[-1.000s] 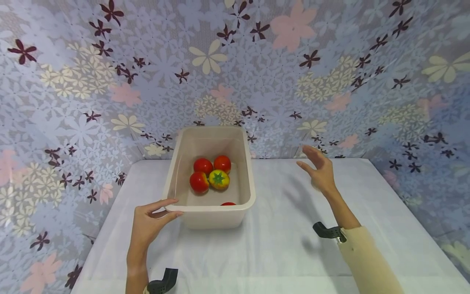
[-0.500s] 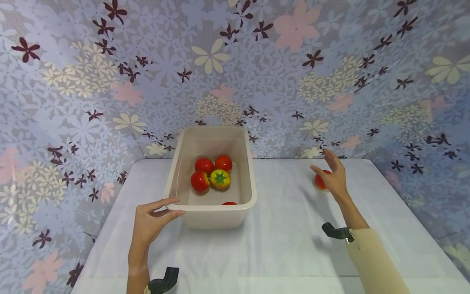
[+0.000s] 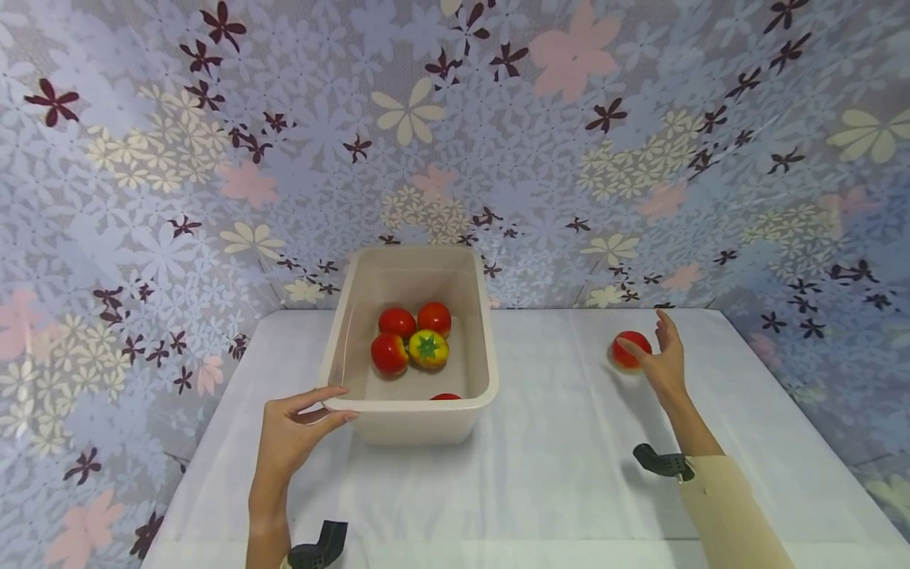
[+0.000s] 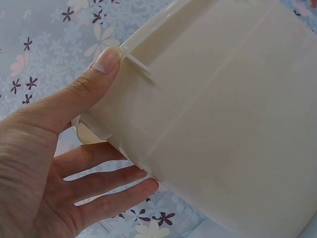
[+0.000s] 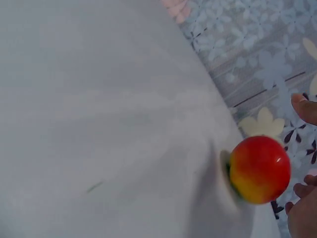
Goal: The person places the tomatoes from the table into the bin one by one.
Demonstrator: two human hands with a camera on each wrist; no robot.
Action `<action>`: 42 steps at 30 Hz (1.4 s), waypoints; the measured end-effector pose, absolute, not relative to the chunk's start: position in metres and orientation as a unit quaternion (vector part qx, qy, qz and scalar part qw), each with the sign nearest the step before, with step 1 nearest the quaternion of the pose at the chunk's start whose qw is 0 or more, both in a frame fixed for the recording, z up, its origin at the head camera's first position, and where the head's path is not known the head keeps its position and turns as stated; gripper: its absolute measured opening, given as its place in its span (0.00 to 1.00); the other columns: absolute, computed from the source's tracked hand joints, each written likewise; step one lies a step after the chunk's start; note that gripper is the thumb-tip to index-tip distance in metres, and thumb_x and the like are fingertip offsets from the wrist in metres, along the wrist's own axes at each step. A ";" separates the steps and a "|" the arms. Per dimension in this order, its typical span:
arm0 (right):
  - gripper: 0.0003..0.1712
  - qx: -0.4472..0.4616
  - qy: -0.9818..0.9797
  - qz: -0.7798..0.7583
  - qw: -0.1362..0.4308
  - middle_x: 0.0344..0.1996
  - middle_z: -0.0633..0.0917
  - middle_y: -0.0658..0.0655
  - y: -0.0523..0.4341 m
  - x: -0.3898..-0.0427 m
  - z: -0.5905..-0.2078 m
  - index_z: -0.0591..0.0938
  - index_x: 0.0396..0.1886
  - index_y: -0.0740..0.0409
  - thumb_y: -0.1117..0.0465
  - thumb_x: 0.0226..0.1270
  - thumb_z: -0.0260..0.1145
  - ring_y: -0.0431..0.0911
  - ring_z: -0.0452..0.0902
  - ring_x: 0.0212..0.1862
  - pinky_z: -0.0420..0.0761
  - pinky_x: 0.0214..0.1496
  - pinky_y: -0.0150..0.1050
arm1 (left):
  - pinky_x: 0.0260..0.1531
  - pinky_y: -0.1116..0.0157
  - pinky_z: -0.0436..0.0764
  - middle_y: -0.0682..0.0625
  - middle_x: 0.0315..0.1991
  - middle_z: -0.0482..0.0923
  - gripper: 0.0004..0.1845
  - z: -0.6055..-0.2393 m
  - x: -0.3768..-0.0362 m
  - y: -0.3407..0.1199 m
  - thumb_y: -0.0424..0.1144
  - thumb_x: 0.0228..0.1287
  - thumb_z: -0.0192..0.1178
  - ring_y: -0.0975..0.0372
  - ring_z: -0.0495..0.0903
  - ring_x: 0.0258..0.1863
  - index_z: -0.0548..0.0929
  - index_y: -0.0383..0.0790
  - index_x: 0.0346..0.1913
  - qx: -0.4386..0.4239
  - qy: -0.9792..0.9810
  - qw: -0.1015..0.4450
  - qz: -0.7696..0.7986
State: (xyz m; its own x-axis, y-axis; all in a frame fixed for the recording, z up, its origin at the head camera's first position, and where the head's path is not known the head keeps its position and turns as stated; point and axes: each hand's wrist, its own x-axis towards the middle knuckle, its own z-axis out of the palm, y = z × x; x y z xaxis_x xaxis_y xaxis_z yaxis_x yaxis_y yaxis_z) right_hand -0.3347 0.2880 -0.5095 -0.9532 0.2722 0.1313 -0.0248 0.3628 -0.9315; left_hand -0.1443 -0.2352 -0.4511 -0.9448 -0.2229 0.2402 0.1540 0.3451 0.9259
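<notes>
A beige plastic bin (image 3: 419, 423) stands left of centre on the table, and my left hand (image 3: 284, 435) pinches its near left corner. In the left wrist view the thumb (image 4: 94, 77) presses on the rim and the other fingers lie along the wall's other side. A red-and-yellow round fruit (image 3: 631, 350) rests on the cloth at the back right. Just right of it is my right hand (image 3: 667, 359), thumb and fingers spread apart, holding nothing. The right wrist view shows this fruit (image 5: 260, 169) apart from the fingertips.
Inside the bin lie several similar fruits, among them a yellow one with a green star-shaped top (image 3: 429, 349) and a red one (image 3: 445, 397) partly hidden by the near wall. White cloth (image 3: 540, 474) covers the table. Flowered fabric (image 3: 455, 158) rises behind and at both sides.
My right hand has moved to the right and slightly nearer, uncovering the fruit that was hidden behind it a second ago. My left hand keeps its place on the bin.
</notes>
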 end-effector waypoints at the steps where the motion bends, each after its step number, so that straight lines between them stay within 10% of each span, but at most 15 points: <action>1: 0.52 -0.078 -0.817 0.556 0.132 0.78 0.49 0.64 0.289 -0.334 -0.512 0.50 0.78 0.52 0.62 0.62 0.70 0.58 0.42 0.78 0.47 0.79 0.53 | 0.43 0.72 0.84 0.59 0.44 0.87 0.18 -0.451 -0.144 -0.235 0.36 0.48 0.77 0.76 0.80 0.49 0.89 0.37 0.45 0.021 -0.804 0.166 -0.570; 14: 0.53 -0.093 -0.842 0.525 0.082 0.77 0.51 0.67 0.297 -0.331 -0.535 0.49 0.78 0.58 0.65 0.60 0.70 0.61 0.46 0.77 0.54 0.76 0.57 | 0.43 0.74 0.83 0.60 0.43 0.87 0.18 -0.451 -0.144 -0.235 0.35 0.48 0.77 0.80 0.78 0.48 0.89 0.36 0.44 0.010 -0.807 0.174 -0.564; 22: 0.50 -0.092 -0.847 0.516 0.088 0.74 0.57 0.69 0.299 -0.329 -0.540 0.52 0.78 0.59 0.64 0.62 0.69 0.64 0.56 0.73 0.58 0.75 0.59 | 0.43 0.73 0.83 0.42 0.47 0.86 0.17 -0.451 -0.145 -0.234 0.33 0.47 0.77 0.76 0.79 0.50 0.89 0.35 0.44 0.012 -0.809 0.179 -0.560; 42: 0.45 -0.082 -0.836 0.533 0.096 0.72 0.63 0.67 0.287 -0.332 -0.532 0.57 0.76 0.59 0.62 0.64 0.69 0.62 0.62 0.71 0.65 0.72 0.54 | 0.43 0.74 0.83 0.60 0.41 0.87 0.18 -0.452 -0.145 -0.235 0.33 0.47 0.77 0.80 0.79 0.48 0.89 0.36 0.44 0.001 -0.804 0.181 -0.566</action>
